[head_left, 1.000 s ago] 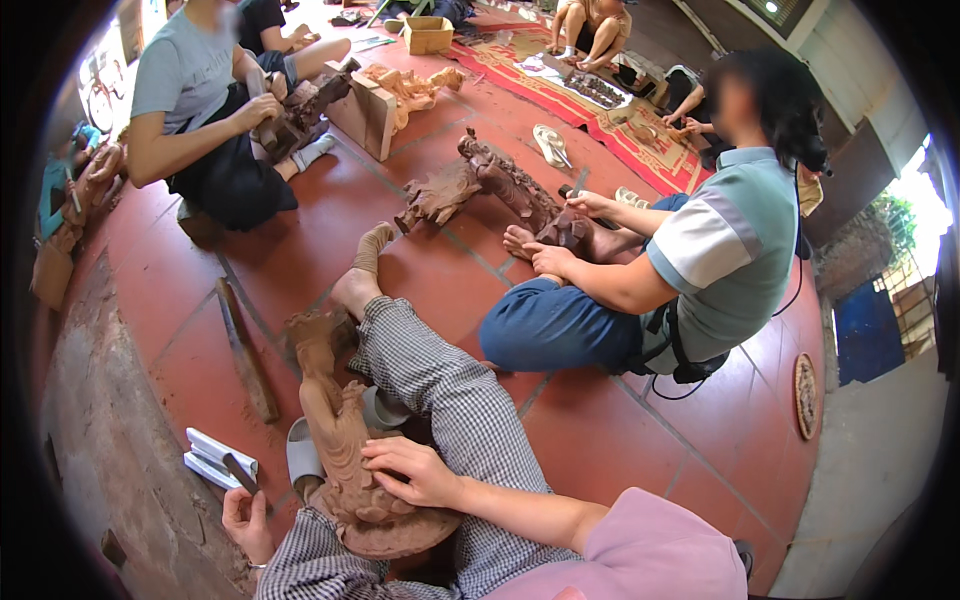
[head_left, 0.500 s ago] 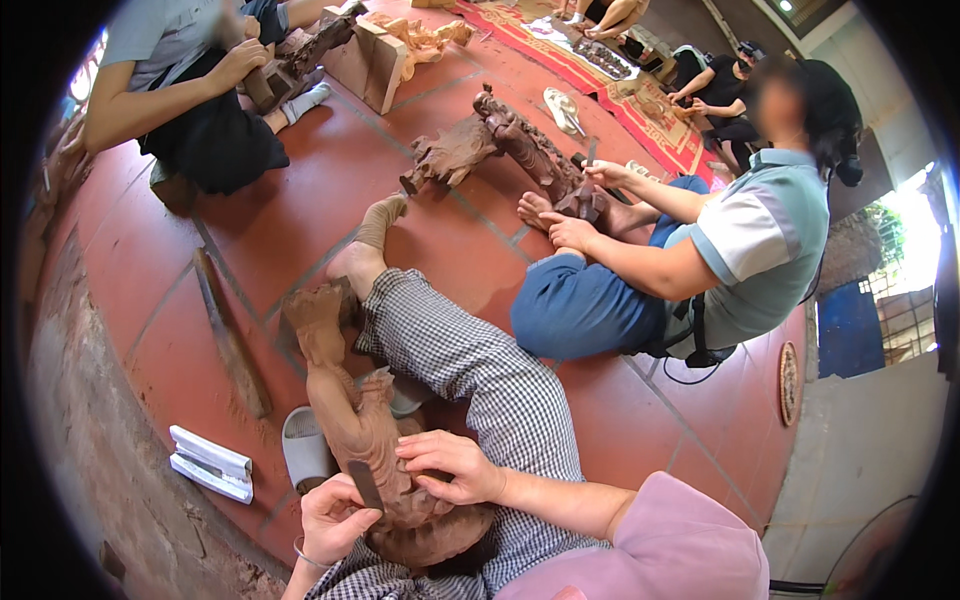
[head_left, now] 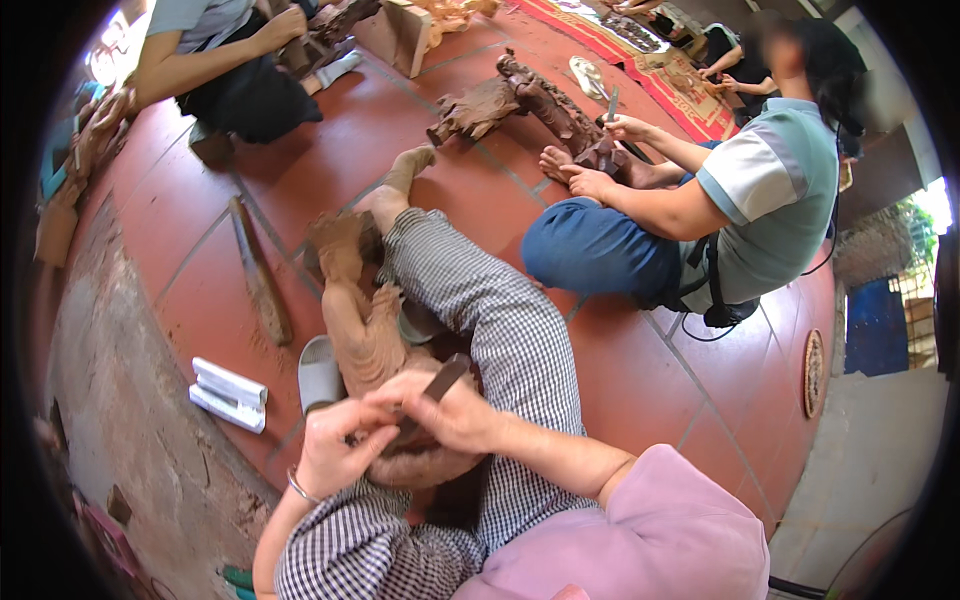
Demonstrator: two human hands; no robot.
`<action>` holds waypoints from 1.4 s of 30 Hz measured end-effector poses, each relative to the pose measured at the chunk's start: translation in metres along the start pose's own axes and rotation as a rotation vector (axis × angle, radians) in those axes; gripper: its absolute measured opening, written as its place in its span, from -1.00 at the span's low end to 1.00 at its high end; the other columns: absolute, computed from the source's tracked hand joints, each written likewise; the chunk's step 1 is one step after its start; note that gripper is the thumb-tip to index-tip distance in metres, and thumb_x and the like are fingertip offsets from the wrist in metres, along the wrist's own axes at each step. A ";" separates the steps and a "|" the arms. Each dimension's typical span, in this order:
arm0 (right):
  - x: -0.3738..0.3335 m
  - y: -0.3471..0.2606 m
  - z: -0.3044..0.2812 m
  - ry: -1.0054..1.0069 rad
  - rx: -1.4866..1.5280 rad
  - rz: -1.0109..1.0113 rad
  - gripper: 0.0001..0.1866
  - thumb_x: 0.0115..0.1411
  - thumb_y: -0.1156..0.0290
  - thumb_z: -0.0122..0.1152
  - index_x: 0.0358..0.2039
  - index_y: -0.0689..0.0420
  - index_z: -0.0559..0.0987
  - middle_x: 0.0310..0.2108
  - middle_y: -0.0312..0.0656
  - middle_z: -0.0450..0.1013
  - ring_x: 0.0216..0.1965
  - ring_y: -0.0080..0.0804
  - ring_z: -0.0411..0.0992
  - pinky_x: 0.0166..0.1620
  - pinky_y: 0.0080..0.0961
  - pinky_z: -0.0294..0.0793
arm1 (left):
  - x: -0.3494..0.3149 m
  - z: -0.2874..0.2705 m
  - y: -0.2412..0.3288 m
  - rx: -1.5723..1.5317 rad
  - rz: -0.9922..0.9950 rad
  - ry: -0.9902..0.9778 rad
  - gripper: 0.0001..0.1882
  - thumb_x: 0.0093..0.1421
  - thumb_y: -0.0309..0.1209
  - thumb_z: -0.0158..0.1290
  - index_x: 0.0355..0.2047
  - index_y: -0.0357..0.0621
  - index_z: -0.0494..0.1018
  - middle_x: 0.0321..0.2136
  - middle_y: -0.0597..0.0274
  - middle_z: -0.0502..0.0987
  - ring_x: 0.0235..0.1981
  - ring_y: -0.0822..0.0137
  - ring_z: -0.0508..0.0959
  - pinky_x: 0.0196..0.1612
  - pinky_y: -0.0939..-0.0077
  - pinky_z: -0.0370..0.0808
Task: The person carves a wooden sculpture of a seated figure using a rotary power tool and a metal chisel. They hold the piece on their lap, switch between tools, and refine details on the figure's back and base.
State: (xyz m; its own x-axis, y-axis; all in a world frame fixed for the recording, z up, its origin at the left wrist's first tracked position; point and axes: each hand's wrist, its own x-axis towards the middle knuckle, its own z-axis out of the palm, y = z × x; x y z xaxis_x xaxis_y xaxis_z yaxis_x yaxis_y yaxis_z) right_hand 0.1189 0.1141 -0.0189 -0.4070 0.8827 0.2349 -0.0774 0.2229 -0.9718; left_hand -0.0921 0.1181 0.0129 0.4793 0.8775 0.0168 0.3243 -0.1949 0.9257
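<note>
A brown carved wooden figure [head_left: 350,320] lies between my checked trouser legs, its upper part pointing away from me. Over its near end my two hands meet. My right hand [head_left: 445,412] is closed round a dark flat strip [head_left: 447,376], one end of which sticks up past the fingers. Against its fingertips, my left hand [head_left: 340,445] is pinched closed; a bit of something dark shows at its fingers, too small to name. The part of the carving below both hands is hidden.
A grey slipper [head_left: 320,372] lies beside the carving. To the left are a long wooden stick [head_left: 258,270] and a white channel-shaped piece [head_left: 229,394] on the red tiles. A co-worker [head_left: 765,190] sits at right by another carving [head_left: 550,110]; another person [head_left: 230,60] works far left.
My hands have come together over the carving; they were apart before. The dark strip that stood at my left fingers now shows at my right hand. The whole view has shifted slightly.
</note>
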 end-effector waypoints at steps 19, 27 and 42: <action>-0.029 0.008 -0.035 0.317 0.483 0.281 -0.87 0.29 0.62 0.23 -0.20 0.20 0.47 -0.24 -0.09 0.55 -0.30 -0.40 0.62 -0.26 -0.57 0.69 | -0.094 0.083 -0.155 -1.225 -0.688 0.683 -0.74 0.37 -0.30 0.05 -0.40 -0.23 0.51 -0.56 0.31 0.50 -0.53 0.51 0.43 -0.46 0.53 0.37; -0.014 0.004 -0.024 0.280 0.173 0.443 -0.83 0.28 0.46 0.32 -0.21 0.26 0.54 -0.36 -0.14 0.60 -0.34 -0.49 0.60 -0.23 -0.64 0.62 | -0.090 0.086 -0.175 -0.760 -0.554 0.629 -0.77 0.32 -0.31 0.08 -0.41 -0.21 0.51 -0.59 0.25 0.51 -0.56 0.44 0.46 -0.48 0.50 0.39; -0.003 0.009 -0.007 0.290 -0.038 0.599 -0.81 0.21 0.43 0.39 -0.26 0.22 0.55 -0.40 -0.23 0.58 -0.38 -0.54 0.56 -0.28 -0.63 0.56 | -0.087 0.051 -0.184 0.367 0.009 0.235 -0.81 0.24 -0.32 0.15 -0.42 -0.18 0.51 -0.62 0.15 0.52 -0.61 0.30 0.53 -0.52 0.43 0.43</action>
State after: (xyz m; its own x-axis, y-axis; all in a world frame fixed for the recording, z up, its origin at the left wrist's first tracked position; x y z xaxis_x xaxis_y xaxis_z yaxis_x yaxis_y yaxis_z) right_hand 0.1259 0.1168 -0.0280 -0.1076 0.9327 -0.3441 0.1199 -0.3315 -0.9358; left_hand -0.1516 0.0548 -0.1781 0.2988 0.9426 0.1490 0.6099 -0.3087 0.7298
